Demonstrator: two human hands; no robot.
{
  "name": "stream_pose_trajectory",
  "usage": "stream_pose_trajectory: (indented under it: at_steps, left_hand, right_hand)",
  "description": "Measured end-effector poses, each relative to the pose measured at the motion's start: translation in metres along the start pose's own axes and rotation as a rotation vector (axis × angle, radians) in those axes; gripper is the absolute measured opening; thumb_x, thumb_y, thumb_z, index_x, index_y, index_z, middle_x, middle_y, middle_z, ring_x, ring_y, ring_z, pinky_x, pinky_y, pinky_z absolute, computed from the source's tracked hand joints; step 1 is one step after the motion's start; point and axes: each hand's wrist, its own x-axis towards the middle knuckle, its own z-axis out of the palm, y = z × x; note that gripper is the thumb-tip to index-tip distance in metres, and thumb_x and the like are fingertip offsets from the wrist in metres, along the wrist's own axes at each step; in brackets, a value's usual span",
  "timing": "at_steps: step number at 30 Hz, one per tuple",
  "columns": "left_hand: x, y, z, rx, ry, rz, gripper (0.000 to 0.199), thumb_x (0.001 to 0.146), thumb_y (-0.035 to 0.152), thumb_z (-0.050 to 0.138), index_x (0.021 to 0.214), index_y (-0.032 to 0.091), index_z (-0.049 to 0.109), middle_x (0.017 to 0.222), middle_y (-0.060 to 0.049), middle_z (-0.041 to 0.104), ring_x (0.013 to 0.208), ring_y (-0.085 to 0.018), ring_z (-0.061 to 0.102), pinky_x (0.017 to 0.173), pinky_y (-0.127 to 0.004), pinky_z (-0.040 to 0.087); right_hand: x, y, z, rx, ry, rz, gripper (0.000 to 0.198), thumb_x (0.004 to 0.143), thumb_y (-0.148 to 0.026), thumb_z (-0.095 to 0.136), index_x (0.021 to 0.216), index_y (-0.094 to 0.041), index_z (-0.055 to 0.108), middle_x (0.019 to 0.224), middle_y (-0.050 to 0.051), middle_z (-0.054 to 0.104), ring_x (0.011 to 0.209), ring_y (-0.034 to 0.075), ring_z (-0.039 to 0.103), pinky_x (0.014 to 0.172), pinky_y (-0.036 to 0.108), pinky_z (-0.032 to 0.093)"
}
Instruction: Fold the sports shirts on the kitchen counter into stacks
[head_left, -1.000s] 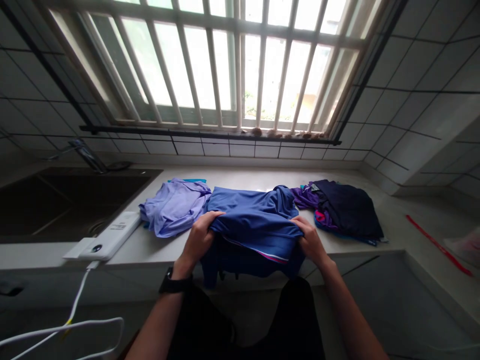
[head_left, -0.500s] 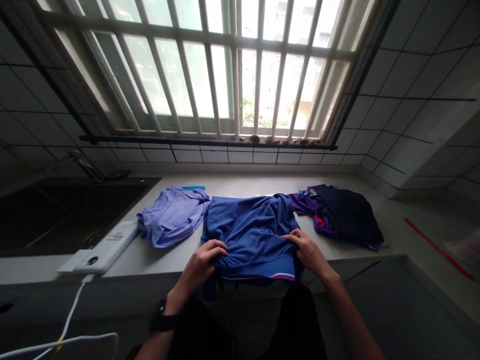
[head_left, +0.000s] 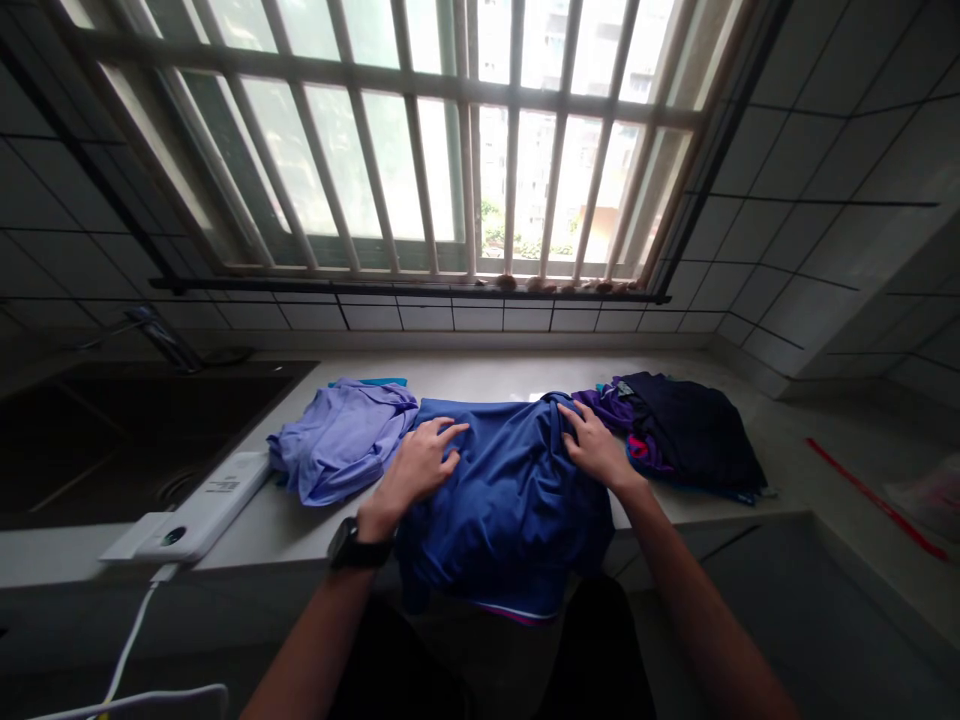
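A blue garment (head_left: 502, 510) with a white and pink striped trim lies spread on the counter, its near part hanging over the front edge. My left hand (head_left: 424, 462), with a black watch on its wrist, is over the garment's upper left side, fingers apart and stretched out. On the upper right, by a bunched fold, my right hand (head_left: 598, 450) rests with its fingers spread on the cloth. Neither hand visibly grips it. A crumpled lavender garment (head_left: 341, 440) lies left of the blue one, and a dark navy garment (head_left: 690, 430) tops a pile of clothes on the right.
At the left is a dark sink (head_left: 150, 430) with a faucet (head_left: 161, 338). A white power strip (head_left: 214, 505) with a cable sits near the front edge. A red strip (head_left: 874, 497) lies on the right counter (head_left: 795, 470). Behind stands a barred window (head_left: 420, 150).
Both hands have moved away from me, up the blue garment, and their fingers have opened. The striped trim, before on the counter edge, now hangs lower over the front.
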Motion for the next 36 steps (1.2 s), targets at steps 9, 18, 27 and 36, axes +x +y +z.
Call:
stream_pose_trajectory:
  at_steps: [9,18,27,36]
  left_hand:
    - [0.021,-0.026,0.071,0.264,0.01,-0.147,0.053,0.102,0.027,0.04,0.151,0.024,0.059,0.159,-0.016,0.053,0.147,-0.036,0.049,0.117,-0.055,0.043]
    - [0.026,-0.013,0.061,0.275,0.063,-0.168,0.051,0.098,0.027,0.046,0.146,0.024,0.063,0.152,-0.017,0.059,0.139,-0.036,0.055,0.11,-0.053,0.049]
    - [-0.092,0.016,0.064,0.095,-0.048,0.144,0.053,0.101,0.042,0.055,0.153,0.034,0.055,0.161,-0.008,0.053,0.151,-0.031,0.044,0.124,-0.057,0.033]
    - [-0.107,-0.013,0.039,0.078,-0.177,0.389,0.096,0.069,0.041,0.092,0.155,0.029,0.051,0.16,-0.015,0.051,0.147,-0.036,0.048,0.121,-0.057,0.037]
  right_hand:
    - [0.031,0.023,0.041,-0.381,-0.12,0.221,0.052,0.109,-0.027,0.031,0.154,-0.012,0.052,0.155,0.022,0.056,0.146,0.03,0.05,0.121,0.045,0.036]
    - [0.054,0.002,0.02,-0.39,-0.17,0.198,0.058,0.104,-0.013,0.035,0.161,-0.015,0.043,0.165,0.02,0.044,0.151,0.03,0.043,0.12,0.045,0.037]
    - [-0.026,-0.02,0.032,-0.321,-0.279,0.334,0.06,0.105,-0.036,0.043,0.164,-0.022,0.042,0.159,0.03,0.045,0.14,0.045,0.054,0.101,0.054,0.051]
    - [-0.015,-0.027,0.027,-0.532,-0.229,0.233,0.06,0.1,-0.008,0.031,0.153,-0.018,0.058,0.146,0.024,0.062,0.13,0.036,0.06,0.102,0.047,0.047]
